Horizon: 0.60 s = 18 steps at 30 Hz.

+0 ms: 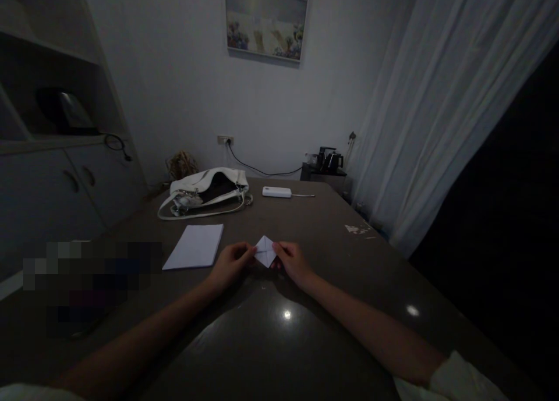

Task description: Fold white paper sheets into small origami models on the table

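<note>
A small folded paper (265, 252), white and diamond-shaped with crease lines meeting near its middle, is held just above the table between both hands. My left hand (232, 263) pinches its left corner between thumb and fingers. At the opposite corner, my right hand (294, 263) grips it the same way, with some fingertips tucked beneath. The underside of the paper is hidden. Left of my left hand lies a stack of white paper sheets (195, 247), flat on the brown table (244, 348).
Behind the sheets sits a white handbag (209, 191), its strap looped on the table. A white power bank (276, 192) with a short cable lies at the far side. Black kettles (331, 160) stand beyond the table. A white curtain (419, 98) hangs along the right. The left area is pixelated.
</note>
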Motion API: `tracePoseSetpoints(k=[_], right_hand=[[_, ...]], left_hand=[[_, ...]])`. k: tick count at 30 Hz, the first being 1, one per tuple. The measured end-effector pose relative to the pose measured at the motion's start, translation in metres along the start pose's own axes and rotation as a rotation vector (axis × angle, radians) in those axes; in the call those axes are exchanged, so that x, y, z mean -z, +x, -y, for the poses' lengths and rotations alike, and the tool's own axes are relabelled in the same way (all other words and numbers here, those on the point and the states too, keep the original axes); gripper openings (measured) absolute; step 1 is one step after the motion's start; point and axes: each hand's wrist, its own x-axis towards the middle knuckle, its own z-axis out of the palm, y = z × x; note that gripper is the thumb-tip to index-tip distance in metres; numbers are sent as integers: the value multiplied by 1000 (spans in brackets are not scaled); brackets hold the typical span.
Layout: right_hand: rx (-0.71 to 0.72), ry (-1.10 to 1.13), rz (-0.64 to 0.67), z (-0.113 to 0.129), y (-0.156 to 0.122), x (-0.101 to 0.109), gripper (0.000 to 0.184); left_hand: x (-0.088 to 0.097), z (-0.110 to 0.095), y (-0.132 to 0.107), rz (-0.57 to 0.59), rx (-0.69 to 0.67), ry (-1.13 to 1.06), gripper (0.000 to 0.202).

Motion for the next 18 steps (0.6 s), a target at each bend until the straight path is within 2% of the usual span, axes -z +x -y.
tracePoseSetpoints(k=[6,8,10,14,18], right_hand=[[-9,47,27,3,-2,-2,44],[-22,86,32,5,-2,-3,40],[-32,121,2,7,-3,-4,32],[-19,149,-63,9,-3,-4,28],[22,112,-61,6,-2,-4,19]], left_hand=[[-2,-4,-2,11,-20,-109,30],[-1,-3,-2,-8,-40,-156,38],[-1,-2,-2,-28,-52,-152,41],[0,-2,-1,-38,-86,-88,29],[-2,-1,0,-10,-47,-152,36]])
